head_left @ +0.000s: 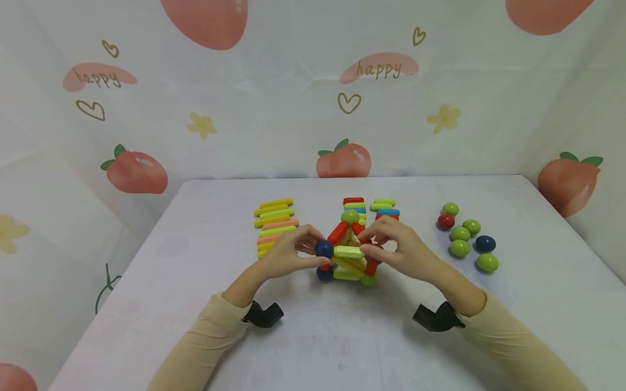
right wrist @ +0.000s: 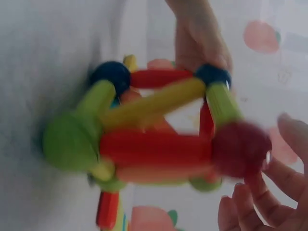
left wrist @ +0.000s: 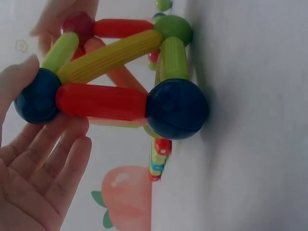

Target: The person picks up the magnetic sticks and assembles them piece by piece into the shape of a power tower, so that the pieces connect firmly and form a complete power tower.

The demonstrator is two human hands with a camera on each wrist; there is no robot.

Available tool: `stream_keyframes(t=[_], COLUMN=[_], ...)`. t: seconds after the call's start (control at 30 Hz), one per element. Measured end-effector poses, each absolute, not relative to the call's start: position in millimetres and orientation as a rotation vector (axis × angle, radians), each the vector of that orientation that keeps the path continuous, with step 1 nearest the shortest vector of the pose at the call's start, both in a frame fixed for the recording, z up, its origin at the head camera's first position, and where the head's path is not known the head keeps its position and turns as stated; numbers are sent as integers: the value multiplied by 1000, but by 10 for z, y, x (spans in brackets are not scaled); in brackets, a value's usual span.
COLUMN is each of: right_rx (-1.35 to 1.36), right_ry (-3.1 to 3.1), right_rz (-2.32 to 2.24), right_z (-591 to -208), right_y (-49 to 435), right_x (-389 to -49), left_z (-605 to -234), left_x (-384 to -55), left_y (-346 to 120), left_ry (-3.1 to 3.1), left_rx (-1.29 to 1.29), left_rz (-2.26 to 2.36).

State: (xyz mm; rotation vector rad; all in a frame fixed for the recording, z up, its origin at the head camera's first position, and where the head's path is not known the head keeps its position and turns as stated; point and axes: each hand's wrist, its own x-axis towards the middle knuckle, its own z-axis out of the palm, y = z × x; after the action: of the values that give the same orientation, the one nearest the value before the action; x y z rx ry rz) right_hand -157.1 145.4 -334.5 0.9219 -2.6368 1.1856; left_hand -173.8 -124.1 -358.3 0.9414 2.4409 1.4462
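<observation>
A frame of plastic rods and balls stands mid-table, with red, yellow, orange and lime-green rods joined at blue, green and red balls. My left hand pinches the upper blue ball between thumb and fingers. A red rod links that ball to the lower blue ball. Around the upper red ball is my right hand. In the right wrist view its fingertips are against or close to that ball, while its thumb stands apart. Blur hides the exact contact there.
Yellow, lime and orange rods lie in a column at the left. Behind the frame are shorter red, lime and blue rods. Several loose balls, green, red and dark blue, lie at the right. A patterned cloth backs the table.
</observation>
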Motion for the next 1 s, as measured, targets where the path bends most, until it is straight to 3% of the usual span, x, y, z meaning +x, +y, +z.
stream_keyframes(t=[0.23, 0.43, 0.7, 1.0], right_rx=[718, 724, 715, 635], right_ry=[-2815, -2970, -3101, -3086], right_rz=[1312, 1168, 982, 992], right_z=[-3466, -3694, -3796, -3650], right_y=[1572, 1445, 1271, 1372], right_x=[-2044, -2310, -2368, -2339], left_z=[-3550, -3552, -3585, -3574], left_x=[-1772, -1824, -1882, -1881], left_y=[-1432, -1528, -1578, -1570], left_ry=[2415, 2417, 2401, 2396], left_rx=[875, 872, 838, 819], left_rz=[1438, 1449, 1475, 1487])
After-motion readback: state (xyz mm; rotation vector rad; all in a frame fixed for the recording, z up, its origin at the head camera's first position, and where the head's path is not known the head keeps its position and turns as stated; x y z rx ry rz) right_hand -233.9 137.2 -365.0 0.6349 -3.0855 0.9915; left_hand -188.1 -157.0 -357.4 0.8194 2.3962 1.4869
